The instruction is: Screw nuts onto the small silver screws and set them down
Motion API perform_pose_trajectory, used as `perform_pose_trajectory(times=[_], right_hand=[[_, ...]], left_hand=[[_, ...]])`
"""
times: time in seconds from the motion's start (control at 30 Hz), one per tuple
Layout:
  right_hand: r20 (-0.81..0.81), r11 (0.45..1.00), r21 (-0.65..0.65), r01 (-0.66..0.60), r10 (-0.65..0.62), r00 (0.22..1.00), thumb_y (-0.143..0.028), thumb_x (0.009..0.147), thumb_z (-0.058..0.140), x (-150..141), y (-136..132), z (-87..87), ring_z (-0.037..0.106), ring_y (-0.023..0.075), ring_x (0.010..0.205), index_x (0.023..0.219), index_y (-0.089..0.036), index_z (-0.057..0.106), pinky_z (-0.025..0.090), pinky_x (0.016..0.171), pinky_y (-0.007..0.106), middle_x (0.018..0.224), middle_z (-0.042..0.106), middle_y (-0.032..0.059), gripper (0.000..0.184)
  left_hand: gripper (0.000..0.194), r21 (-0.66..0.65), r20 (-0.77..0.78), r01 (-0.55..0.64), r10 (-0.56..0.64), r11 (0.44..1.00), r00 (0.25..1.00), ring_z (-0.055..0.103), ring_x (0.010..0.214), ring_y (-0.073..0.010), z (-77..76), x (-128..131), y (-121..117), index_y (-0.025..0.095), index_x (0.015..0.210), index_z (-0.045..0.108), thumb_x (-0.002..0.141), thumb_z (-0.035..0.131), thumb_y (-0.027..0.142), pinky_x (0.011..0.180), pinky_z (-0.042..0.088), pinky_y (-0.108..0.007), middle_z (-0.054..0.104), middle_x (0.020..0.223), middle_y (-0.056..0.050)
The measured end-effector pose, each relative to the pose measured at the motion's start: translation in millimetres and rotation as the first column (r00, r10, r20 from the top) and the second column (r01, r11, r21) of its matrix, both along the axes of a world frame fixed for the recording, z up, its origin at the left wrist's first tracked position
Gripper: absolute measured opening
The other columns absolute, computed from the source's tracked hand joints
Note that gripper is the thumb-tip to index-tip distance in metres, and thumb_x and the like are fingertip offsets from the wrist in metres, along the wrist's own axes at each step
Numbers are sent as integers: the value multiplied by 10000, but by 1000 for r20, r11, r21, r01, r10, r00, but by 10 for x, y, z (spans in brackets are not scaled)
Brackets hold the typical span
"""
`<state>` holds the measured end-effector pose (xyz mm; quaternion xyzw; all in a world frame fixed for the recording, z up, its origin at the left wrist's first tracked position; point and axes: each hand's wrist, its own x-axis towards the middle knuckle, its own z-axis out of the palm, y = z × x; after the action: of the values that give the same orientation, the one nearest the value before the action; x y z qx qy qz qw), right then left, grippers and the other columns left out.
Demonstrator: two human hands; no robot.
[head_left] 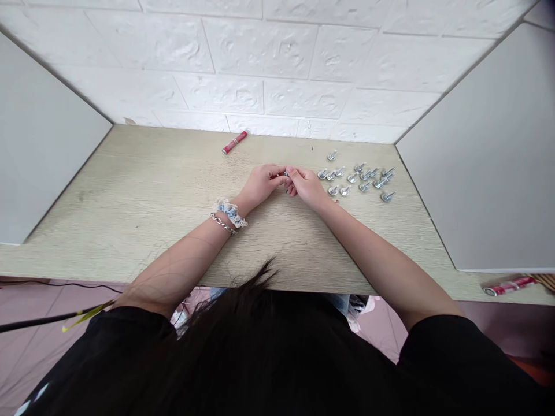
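Note:
My left hand (261,185) and my right hand (306,185) meet fingertip to fingertip over the middle of the table. Between their pinched fingers a small piece of a silver bolt (286,173) shows; the rest of it is hidden by the fingers. Both hands are closed. To the right of my right hand lie several silver bolts with round washer-like bases, the nearest bolt (321,174) close to the wrist. One bolt (332,155) lies apart toward the wall, and another bolt (387,197) is at the group's right front.
A red tube (235,142) lies near the wall, left of centre. Grey panels border the wooden table (130,190) on the left and right. A second red tube (509,285) is at the front right edge, outside the right panel (489,156). White brick-patterned wall (234,46) stands behind.

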<state>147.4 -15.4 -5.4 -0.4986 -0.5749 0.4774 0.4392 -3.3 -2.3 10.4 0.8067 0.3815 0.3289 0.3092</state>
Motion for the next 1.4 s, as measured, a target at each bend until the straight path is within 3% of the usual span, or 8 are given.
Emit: perform_pose_trajectory(times=[0.9, 1.1, 1.4], right_hand=[[47, 997, 69, -40, 37, 998, -581, 855, 517, 28, -25, 11, 505, 60, 512, 765, -177, 587, 426, 522, 173, 584, 529, -41, 420], [38, 994, 91, -54, 51, 998, -548, 871, 515, 27, -33, -4, 493, 55, 522, 784, -175, 601, 421, 527, 173, 616, 540, -41, 392], [-50, 998, -38, -54, 52, 997, -396, 906, 521, -3, -15, 44, 480, 42, 492, 771, -167, 579, 409, 484, 156, 609, 527, -49, 272]], left_hand=[[225, -24, 58, 38, -36, 999, 998, 604, 739, -129, -41, -39, 49, 176, 769, 723, 839, 565, 319, 777, 440, -232, 705, 766, 2], [212, -99, 117, 53, -41, 994, 992, 560, 659, -107, -67, -55, 56, 168, 841, 742, 814, 576, 296, 694, 438, -218, 689, 729, 9], [211, -129, 162, -24, 45, 991, 986, 591, 707, -120, -101, -19, 43, 176, 938, 749, 785, 620, 242, 725, 457, -242, 684, 750, -1]])
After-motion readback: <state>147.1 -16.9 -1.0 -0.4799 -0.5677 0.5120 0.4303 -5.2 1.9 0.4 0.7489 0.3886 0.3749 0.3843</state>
